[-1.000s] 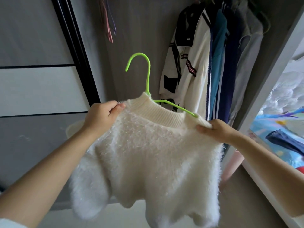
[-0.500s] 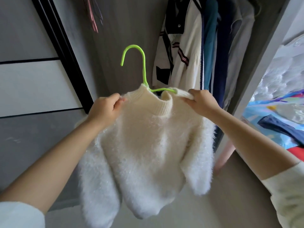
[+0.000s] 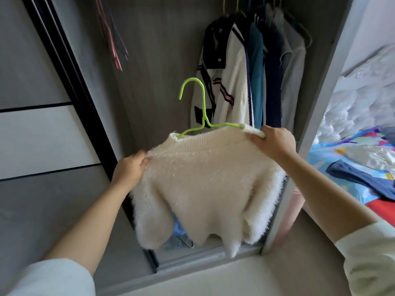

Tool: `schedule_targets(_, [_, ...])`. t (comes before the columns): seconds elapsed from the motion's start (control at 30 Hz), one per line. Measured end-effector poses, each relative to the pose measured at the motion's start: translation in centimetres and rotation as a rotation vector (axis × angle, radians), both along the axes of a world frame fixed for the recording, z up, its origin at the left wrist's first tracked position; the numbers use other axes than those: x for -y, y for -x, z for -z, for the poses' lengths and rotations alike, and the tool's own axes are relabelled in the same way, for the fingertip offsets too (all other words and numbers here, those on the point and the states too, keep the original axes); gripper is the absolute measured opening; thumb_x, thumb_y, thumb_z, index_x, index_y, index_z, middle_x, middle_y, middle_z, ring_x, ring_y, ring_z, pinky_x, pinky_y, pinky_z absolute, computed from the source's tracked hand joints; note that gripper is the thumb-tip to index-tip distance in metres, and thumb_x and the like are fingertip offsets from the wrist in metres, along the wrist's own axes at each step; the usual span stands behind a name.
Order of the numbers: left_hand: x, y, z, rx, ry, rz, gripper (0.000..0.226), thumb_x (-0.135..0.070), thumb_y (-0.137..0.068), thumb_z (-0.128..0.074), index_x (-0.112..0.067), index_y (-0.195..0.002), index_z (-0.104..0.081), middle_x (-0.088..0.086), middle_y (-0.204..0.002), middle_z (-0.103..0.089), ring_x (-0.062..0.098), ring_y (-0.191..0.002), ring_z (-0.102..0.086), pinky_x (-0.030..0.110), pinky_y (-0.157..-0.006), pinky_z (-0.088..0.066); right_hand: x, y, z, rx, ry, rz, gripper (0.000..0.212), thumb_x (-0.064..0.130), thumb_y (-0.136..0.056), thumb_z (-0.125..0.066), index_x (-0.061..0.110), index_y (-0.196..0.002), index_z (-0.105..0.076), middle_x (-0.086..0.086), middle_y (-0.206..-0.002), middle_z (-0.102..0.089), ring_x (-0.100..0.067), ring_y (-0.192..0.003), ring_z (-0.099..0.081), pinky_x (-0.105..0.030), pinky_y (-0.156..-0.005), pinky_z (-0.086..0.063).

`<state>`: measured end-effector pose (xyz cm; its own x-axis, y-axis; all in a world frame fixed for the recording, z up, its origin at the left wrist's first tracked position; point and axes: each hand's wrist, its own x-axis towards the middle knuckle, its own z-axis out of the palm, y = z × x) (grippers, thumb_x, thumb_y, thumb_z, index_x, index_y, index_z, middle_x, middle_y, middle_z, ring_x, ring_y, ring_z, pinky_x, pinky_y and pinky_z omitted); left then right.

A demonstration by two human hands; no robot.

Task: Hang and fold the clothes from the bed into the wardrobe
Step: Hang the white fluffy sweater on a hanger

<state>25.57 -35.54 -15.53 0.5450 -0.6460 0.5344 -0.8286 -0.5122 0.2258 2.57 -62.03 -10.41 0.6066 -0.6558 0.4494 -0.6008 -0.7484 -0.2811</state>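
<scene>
A fluffy cream sweater (image 3: 205, 184) hung on a green hanger (image 3: 203, 118) before the open wardrobe (image 3: 149, 60) — the left hand (image 3: 130, 169) had its fingers pinching one shoulder, the right hand (image 3: 275, 142) gripping the other shoulder end, near the hung jackets (image 3: 245, 82).
</scene>
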Motion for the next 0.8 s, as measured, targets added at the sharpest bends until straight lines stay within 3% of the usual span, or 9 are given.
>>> schedule_targets(0.1, [0.5, 0.5, -0.3, -0.053, 0.077, 0.067, 0.033, -0.017, -0.090, -0.050, 0.013, -0.080, -0.061, 0.025, -0.063, -0.061, 0.038, -0.058, -0.062, 0.031, -0.052, -0.038, 0.3, 1.0, 0.2, -0.043, 0.067, 0.074, 0.047, 0.057, -0.087, -0.044, 0.011, -0.082, -0.049, -0.011, -0.076, -0.058, -0.031, -0.075, -0.057, -0.030, -0.059, -0.035])
schedule_targets(0.2, [1.5, 0.3, -2.0, -0.301, 0.161, 0.121, 0.027, -0.010, -0.094, -0.050, 0.013, -0.094, -0.063, 0.015, -0.080, -0.064, 0.019, -0.078, -0.056, 0.022, -0.058, -0.032, 0.8, 1.4, -0.7, -0.098, 0.173, 0.093, 0.053, 0.059, -0.087, -0.043, 0.006, -0.092, -0.049, -0.014, -0.093, -0.063, -0.034, -0.086, -0.060, -0.032, -0.061, -0.033])
schedule_targets(0.27, [2.3, 0.1, -2.7, -0.387, 0.202, 0.137, 0.028, -0.012, -0.094, -0.048, 0.011, -0.098, -0.064, 0.016, -0.090, -0.066, 0.016, -0.085, -0.054, 0.019, -0.060, -0.033, 1.0, 1.3, -1.6, -0.114, 0.234, 0.075, 0.055, 0.057, -0.088, -0.040, 0.004, -0.101, -0.049, -0.014, -0.099, -0.063, -0.034, -0.090, -0.060, -0.032, -0.062, -0.032])
schedule_targets(0.33, [2.8, -0.1, -3.2, -0.420, 0.241, 0.145, 0.034, -0.022, -0.094, -0.052, 0.009, -0.095, -0.065, 0.016, -0.083, -0.065, 0.016, -0.080, -0.053, 0.024, -0.059, -0.032, 1.5, 1.1, -2.7, -0.122, 0.276, 0.070, 0.051, 0.052, -0.092, -0.035, 0.004, -0.105, -0.047, -0.013, -0.101, -0.062, -0.033, -0.093, -0.059, -0.032, -0.063, -0.031])
schedule_targets(0.43, [3.1, -0.2, -3.8, -0.419, 0.327, 0.155, 0.055, -0.049, -0.073, -0.054, 0.006, -0.069, -0.059, 0.000, -0.051, -0.051, 0.002, -0.053, -0.042, 0.015, -0.050, -0.029, 2.3, 0.8, -4.3, -0.160, 0.299, 0.068, 0.046, 0.047, -0.096, -0.028, 0.005, -0.109, -0.042, -0.013, -0.097, -0.064, -0.032, -0.089, -0.059, -0.031, -0.062, -0.029])
schedule_targets(0.57, [3.8, -1.4, -6.3, -0.301, 0.305, 0.109, 0.053, -0.050, -0.063, -0.055, 0.002, -0.059, -0.054, 0.004, -0.048, -0.044, 0.008, -0.046, -0.040, 0.016, -0.046, -0.030, 2.5, 0.3, -5.9, -0.153, 0.237, 0.055, 0.049, 0.050, -0.094, -0.032, 0.006, -0.110, -0.045, -0.012, -0.084, -0.061, -0.034, -0.083, -0.061, -0.032, -0.060, -0.035])
schedule_targets(0.63, [4.9, -2.8, -7.9, -0.225, 0.168, 0.094, 0.059, -0.055, -0.074, -0.059, 0.003, -0.078, -0.065, 0.013, -0.065, -0.060, 0.025, -0.066, -0.057, 0.023, -0.055, -0.037, 2.3, -0.2, -6.8, -0.072, 0.132, 0.060, 0.047, 0.050, -0.093, -0.037, 0.006, -0.100, -0.053, -0.008, -0.078, -0.053, -0.033, -0.084, -0.059, -0.031, -0.061, -0.035])
schedule_targets(0.7, [6.3, -3.8, -9.5, -0.149, 0.111, 0.082, 0.046, -0.041, -0.089, -0.057, 0.002, -0.102, -0.065, 0.021, -0.099, -0.066, 0.035, -0.099, -0.061, 0.033, -0.075, -0.042, 2.0, -0.9, -7.5, 0.058, 0.106, 0.059, 0.044, 0.046, -0.093, -0.042, 0.005, -0.091, -0.058, -0.008, -0.077, -0.055, -0.033, -0.083, -0.058, -0.031, -0.061, -0.034])
schedule_targets(0.8, [7.8, -3.8, -10.6, -0.070, 0.051, 0.177, 0.042, -0.037, -0.092, -0.043, 0.000, -0.109, -0.054, 0.023, -0.110, -0.060, 0.037, -0.106, -0.056, 0.037, -0.080, -0.040, 1.3, -1.7, -8.6, 0.194, 0.218, 0.080, 0.041, 0.043, -0.093, -0.045, 0.006, -0.088, -0.060, -0.008, -0.076, -0.060, -0.029, -0.075, -0.057, -0.031, -0.060, -0.035])
